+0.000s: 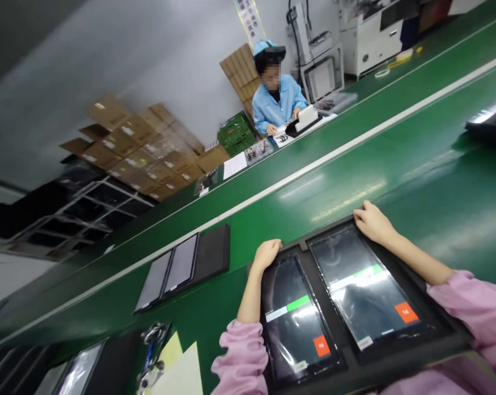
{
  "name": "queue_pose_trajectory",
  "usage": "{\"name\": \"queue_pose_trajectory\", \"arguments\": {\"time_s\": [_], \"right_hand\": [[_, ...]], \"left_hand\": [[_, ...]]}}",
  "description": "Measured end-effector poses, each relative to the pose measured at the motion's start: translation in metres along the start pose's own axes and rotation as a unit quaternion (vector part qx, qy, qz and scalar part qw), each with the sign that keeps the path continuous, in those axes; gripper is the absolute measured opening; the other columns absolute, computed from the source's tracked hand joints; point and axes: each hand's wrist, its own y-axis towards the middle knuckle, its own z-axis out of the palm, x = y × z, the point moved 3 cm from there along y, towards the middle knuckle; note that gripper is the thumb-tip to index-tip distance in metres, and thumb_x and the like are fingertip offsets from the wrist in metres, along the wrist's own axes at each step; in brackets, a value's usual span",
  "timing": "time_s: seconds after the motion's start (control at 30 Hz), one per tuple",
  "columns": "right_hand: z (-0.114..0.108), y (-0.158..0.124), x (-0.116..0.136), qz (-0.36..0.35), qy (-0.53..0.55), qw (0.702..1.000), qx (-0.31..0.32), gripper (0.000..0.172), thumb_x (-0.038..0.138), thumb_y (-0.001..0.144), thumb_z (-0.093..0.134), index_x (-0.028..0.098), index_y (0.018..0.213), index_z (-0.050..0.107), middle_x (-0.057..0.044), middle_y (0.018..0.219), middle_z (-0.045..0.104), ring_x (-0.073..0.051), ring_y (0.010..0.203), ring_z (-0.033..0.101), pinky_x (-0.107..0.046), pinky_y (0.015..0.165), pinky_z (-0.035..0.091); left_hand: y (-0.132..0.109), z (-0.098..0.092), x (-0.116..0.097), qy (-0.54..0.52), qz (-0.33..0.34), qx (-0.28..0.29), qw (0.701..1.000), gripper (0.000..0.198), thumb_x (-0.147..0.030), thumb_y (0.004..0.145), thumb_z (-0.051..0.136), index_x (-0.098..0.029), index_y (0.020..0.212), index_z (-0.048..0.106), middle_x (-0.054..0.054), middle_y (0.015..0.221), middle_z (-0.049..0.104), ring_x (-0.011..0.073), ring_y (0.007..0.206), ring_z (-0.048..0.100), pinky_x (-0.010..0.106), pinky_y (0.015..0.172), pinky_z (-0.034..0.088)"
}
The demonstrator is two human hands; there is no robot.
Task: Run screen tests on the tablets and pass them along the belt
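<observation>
A black foam tray (325,296) lies in front of me, tilted in view, with two dark display panels set in its recesses. The left panel (291,334) and the right panel (365,302) each show a white-and-green bar, a red-orange square and a small white label. My left hand (266,254) is closed on the tray's far left edge, its fingers curled over the rim. At the far right corner, my right hand (374,222) grips the same tray in a similar way. The fingertips of both hands are partly hidden.
Another black tray (215,249) with two grey panels lies left on the green bench (239,307). Nearer are papers (184,367), a metal clip-like item (151,351) and more panels (81,367). A dark tray edge (490,120) stands right. Across the bench, a co-worker (276,93) in blue sits handling items.
</observation>
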Motion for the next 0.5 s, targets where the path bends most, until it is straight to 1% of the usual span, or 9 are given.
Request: {"name": "queue_pose_trajectory", "arguments": {"time_s": [0.1,0.2,0.27,0.3,0.33,0.4,0.47,0.5], "right_hand": [[0.0,0.001,0.0,0.005,-0.001,1.0,0.015,0.02,0.012,0.083,0.047,0.02,0.068,0.057,-0.008,0.084,0.043,-0.025,0.08,0.048,-0.033,0.072,0.042],[0.0,0.007,-0.003,-0.004,0.017,1.0,0.026,0.02,0.012,0.083,0.046,0.02,0.067,0.057,-0.008,0.083,0.042,-0.025,0.079,0.048,-0.034,0.072,0.043],[-0.003,0.007,-0.006,-0.011,0.042,0.999,0.033,0.019,0.011,0.081,0.046,0.02,0.068,0.058,-0.007,0.083,0.042,-0.025,0.08,0.049,-0.035,0.077,0.046],[-0.006,0.003,-0.007,-0.014,0.054,0.998,0.033,0.018,0.011,0.079,0.047,0.019,0.071,0.06,-0.008,0.085,0.043,-0.025,0.083,0.05,-0.036,0.081,0.046],[-0.011,-0.004,-0.006,-0.019,0.06,0.998,0.029,0.017,0.01,0.078,0.047,0.019,0.075,0.062,-0.009,0.088,0.046,-0.026,0.087,0.052,-0.038,0.085,0.047],[-0.023,-0.03,0.0,-0.042,0.052,0.998,0.005,0.018,0.012,0.079,0.048,0.019,0.084,0.065,-0.012,0.1,0.051,-0.029,0.098,0.052,-0.043,0.089,0.047],[-0.036,-0.072,0.016,-0.098,0.03,0.994,-0.022,0.016,0.019,0.086,0.05,0.02,0.092,0.065,-0.015,0.113,0.054,-0.033,0.106,0.05,-0.047,0.089,0.046],[-0.04,-0.096,0.028,-0.142,0.03,0.989,-0.022,0.015,0.023,0.089,0.051,0.021,0.094,0.065,-0.015,0.116,0.056,-0.032,0.108,0.05,-0.047,0.088,0.046]], "left_hand": [[0.005,0.002,0.002,-0.05,0.018,-0.021,0.998,0.044,-0.051,0.097,0.048,-0.017,0.073,0.062,0.002,0.077,0.066,0.0188,0.079,0.062,0.036,0.081,0.048],[0.008,0.0,0.004,-0.115,0.035,-0.064,0.991,0.049,-0.055,0.094,0.043,-0.019,0.063,0.058,0.001,0.064,0.059,0.0189,0.07,0.058,0.033,0.074,0.047],[0.003,-0.007,0.007,-0.162,0.036,-0.113,0.98,0.051,-0.058,0.093,0.038,-0.02,0.067,0.058,0.001,0.063,0.057,0.0187,0.069,0.057,0.031,0.072,0.047],[-0.003,-0.011,0.011,-0.183,0.032,-0.143,0.972,0.051,-0.059,0.093,0.036,-0.019,0.071,0.059,0.002,0.066,0.057,0.019,0.071,0.057,0.031,0.073,0.047],[-0.012,-0.015,0.015,-0.2,0.029,-0.174,0.964,0.05,-0.059,0.093,0.034,-0.019,0.077,0.06,0.003,0.072,0.059,0.0197,0.075,0.059,0.031,0.075,0.048],[-0.043,-0.019,0.025,-0.219,0.023,-0.229,0.948,0.046,-0.06,0.091,0.039,-0.02,0.09,0.061,0.007,0.089,0.062,0.0229,0.092,0.06,0.036,0.087,0.049],[-0.086,-0.011,0.036,-0.217,0.019,-0.263,0.94,0.044,-0.062,0.085,0.051,-0.022,0.102,0.06,0.009,0.11,0.059,0.0276,0.114,0.054,0.043,0.104,0.042],[-0.111,-0.003,0.042,-0.212,0.011,-0.269,0.939,0.047,-0.062,0.082,0.057,-0.022,0.106,0.059,0.01,0.117,0.056,0.03,0.122,0.049,0.048,0.11,0.036]]}}
